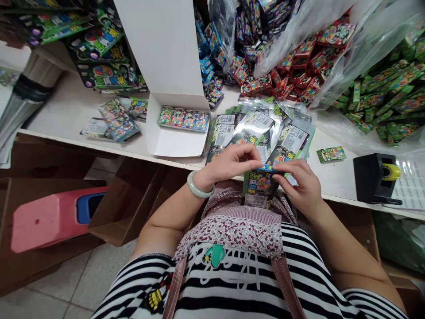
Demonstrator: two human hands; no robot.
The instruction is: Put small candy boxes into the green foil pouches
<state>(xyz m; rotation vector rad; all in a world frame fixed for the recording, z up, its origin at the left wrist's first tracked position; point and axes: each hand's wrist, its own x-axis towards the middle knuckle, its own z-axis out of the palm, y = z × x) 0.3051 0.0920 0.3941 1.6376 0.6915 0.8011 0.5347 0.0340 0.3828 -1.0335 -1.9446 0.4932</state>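
Between my hands, at the table's front edge, a dark printed pouch (260, 188) hangs upright with its top edge pinched. My left hand (232, 164), with a pale bangle at the wrist, has thumb and fingers closed at the pouch's top left. My right hand (300, 181) pinches the top right corner. A bit of blue shows at the pouch's top edge; what it belongs to is too small to tell. Just beyond lie overlapping flat pouches (287, 144) with white labels. To their left, an open white box (179, 142) holds a row of small coloured boxes (183, 118).
Heaps of red (299, 66) and green small boxes (381, 97) lie in clear plastic at the back. A black tape dispenser (372, 177) stands right, near a single green box (331, 154). Below left are cardboard boxes and a pink stool (49, 219).
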